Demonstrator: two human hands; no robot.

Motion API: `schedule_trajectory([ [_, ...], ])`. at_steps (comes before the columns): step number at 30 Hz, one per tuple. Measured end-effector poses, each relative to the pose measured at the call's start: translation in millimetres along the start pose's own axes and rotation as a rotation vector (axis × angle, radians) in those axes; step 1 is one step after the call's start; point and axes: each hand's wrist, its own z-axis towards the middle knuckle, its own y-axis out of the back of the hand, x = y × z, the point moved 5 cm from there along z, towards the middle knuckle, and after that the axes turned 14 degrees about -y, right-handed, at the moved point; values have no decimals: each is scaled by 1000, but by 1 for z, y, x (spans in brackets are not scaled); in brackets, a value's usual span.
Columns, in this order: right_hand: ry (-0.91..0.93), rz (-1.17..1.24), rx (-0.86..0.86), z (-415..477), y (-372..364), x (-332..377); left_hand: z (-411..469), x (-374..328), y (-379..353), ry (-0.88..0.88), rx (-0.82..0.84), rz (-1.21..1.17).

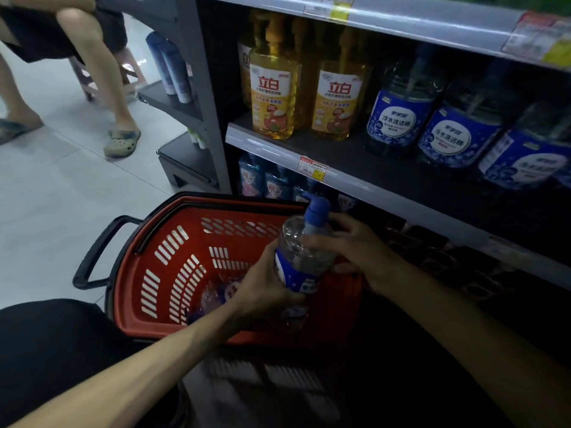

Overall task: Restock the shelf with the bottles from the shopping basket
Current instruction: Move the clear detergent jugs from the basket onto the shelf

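Observation:
Above the red shopping basket (160, 273) I hold a clear pump bottle (301, 257) with a blue label and blue pump top. My left hand (262, 288) grips its lower body from the left. My right hand (355, 248) wraps its upper part from the right. Another bottle (216, 296) with a purple label lies at the bottom of the basket. The shelf (355, 174) right of the basket carries yellow bottles (273, 97) and matching blue-label bottles (398, 118).
A lower shelf row holds blue bottles (262, 180). A small end rack (176, 103) with tubes stands left of the shelf. Another person's legs (102, 72) and a stool are at the far left on the tiled floor. My knee (46, 350) is beside the basket.

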Motion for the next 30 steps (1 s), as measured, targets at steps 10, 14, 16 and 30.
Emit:
schedule_trajectory([
  [10, -22, 77, 57, -6, -10, -21, 7, -28, 5, 152, -202, -327],
  [14, 94, 6, 92, -12, -13, -18, 14, -49, 11, 147, -285, -458],
  [16, 217, -92, 76, -16, -21, -15, 16, -59, 15, 124, -307, -456],
  [30, 293, 54, 181, -8, -13, 0, 5, -85, 48, -99, -247, -104],
])
